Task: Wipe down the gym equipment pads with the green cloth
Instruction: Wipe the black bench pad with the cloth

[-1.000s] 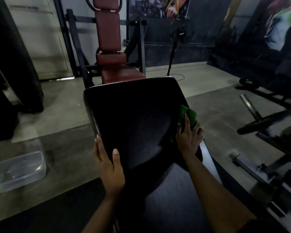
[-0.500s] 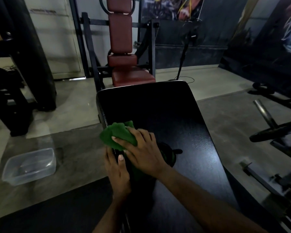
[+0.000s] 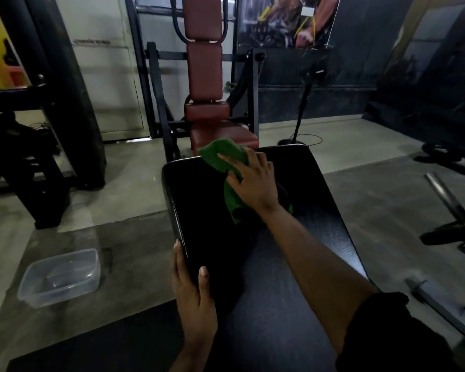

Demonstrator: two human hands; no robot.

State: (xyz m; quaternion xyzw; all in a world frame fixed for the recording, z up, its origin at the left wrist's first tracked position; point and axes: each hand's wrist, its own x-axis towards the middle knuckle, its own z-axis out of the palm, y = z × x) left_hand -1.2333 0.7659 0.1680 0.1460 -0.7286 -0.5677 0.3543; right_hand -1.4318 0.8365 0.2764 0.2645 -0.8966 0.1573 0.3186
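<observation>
- Head view: my right hand [image 3: 255, 183], fingers spread flat, presses the cloth [image 3: 220, 154] on the pad's [image 3: 306, 210] far end, mid-wipe.
- My left hand [image 3: 193, 299] clasps the pad's near left edge, thumb on top.
- Next, I judge: sweep right, keeping pressure.

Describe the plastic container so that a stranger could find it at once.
Start at the black bench pad in the middle, then look to the concrete floor on its left. There, level with the left hand holding the pad's edge, sits a clear plastic container. It alone is see-through; nearby things are dark machine frames.
</observation>
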